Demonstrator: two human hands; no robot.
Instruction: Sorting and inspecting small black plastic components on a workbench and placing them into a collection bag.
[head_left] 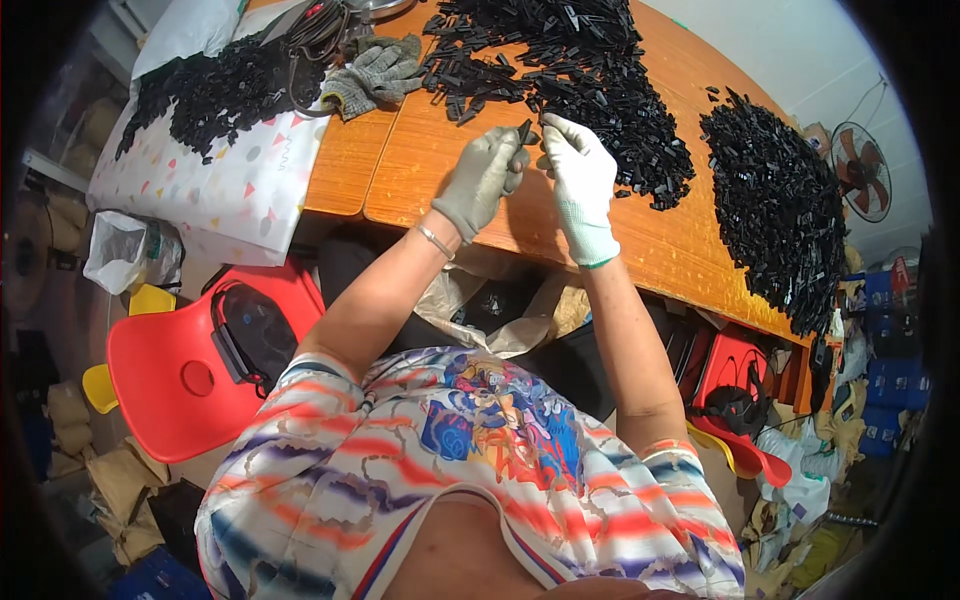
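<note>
My left hand [484, 182], in a worn grey-coated glove, is closed above the near part of the wooden table. A small black plastic piece [525, 131] sticks up from between its thumb and fingers. Close beside it, my right hand [580, 178] wears a whiter glove with a green cuff edge. Its thumb and fingertips are pinched together, pointing toward the left hand; whatever they hold is too small to make out. Just beyond both hands lies a large heap of similar black plastic pieces [600, 95].
The wooden table [410, 185] carries another black heap [775, 210] at right. At left, more pieces [235, 95] lie on a patterned sheet [250, 185], near grey gloves [375, 78] and coiled cable [318, 25]. Red chairs [150, 370] flank me; a fan [860, 172] stands far right.
</note>
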